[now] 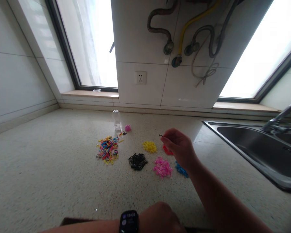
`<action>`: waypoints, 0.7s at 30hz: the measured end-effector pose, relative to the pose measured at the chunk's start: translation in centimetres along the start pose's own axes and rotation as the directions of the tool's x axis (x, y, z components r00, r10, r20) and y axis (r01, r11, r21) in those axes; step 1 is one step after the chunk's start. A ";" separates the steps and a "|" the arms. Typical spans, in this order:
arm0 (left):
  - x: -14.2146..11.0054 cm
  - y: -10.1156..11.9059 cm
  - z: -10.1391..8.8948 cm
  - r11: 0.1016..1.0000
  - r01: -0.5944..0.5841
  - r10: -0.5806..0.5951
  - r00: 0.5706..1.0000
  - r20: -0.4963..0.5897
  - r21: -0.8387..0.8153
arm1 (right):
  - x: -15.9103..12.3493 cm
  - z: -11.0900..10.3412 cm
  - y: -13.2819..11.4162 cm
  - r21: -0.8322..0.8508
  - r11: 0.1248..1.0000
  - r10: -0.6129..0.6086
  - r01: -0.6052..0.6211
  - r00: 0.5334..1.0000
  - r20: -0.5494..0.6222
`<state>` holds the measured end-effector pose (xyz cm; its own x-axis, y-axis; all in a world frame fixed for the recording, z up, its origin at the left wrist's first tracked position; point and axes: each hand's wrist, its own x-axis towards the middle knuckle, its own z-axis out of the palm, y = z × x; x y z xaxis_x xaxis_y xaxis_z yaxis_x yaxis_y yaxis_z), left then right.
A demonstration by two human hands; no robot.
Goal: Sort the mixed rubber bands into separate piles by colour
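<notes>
My right hand (178, 145) is raised above the counter, thumb and finger pinched on a small dark rubber band (160, 135). Below and around it lie piles of small rubber bands sorted by colour: red bands (167, 150) and blue bands (181, 170), both partly hidden by my hand and arm, yellow bands (149, 147), pink bands (162, 167) and black bands (137, 161). Farther left is a mixed-colour heap of bands (108, 149). My left hand (160, 218) rests at the counter's near edge, fingers hidden, a watch (129, 221) on its wrist.
Behind the mixed heap a clear plastic bottle (116, 121) stands beside a pink cap (127, 127), with a few stray bands (122, 133) close by. A steel sink (247, 145) with a faucet (281, 118) is at the right. The tiled wall (140, 94) closes off the back.
</notes>
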<state>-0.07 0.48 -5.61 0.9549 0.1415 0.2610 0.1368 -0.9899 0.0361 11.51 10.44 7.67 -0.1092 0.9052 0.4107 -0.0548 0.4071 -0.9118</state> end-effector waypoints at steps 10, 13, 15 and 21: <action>0.4 -0.1 -0.2 0.999 -0.006 0.007 1.000 0.018 -0.047 | -0.3 0.3 1.2 -0.157 0.986 -0.051 0.063 0.996 0.079; 0.3 -0.1 0.4 0.999 -0.020 0.020 1.000 -0.019 -0.025 | -0.2 0.8 2.3 -0.333 0.939 -0.048 0.092 0.989 0.136; 0.4 -0.3 0.8 0.998 -0.030 0.029 0.999 -0.029 -0.054 | -0.2 1.2 3.0 -0.480 0.865 -0.055 0.146 0.978 0.199; 1.3 -0.8 0.2 0.973 -0.007 0.004 1.000 -0.014 -0.232 | 0.2 2.8 4.1 -0.749 0.530 -0.033 0.396 0.893 0.449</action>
<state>1.09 1.44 -5.45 0.9518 0.1373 0.2743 0.0650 -0.9642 0.2572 8.53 11.94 4.05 -0.5413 0.7402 0.3989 0.6714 0.6661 -0.3247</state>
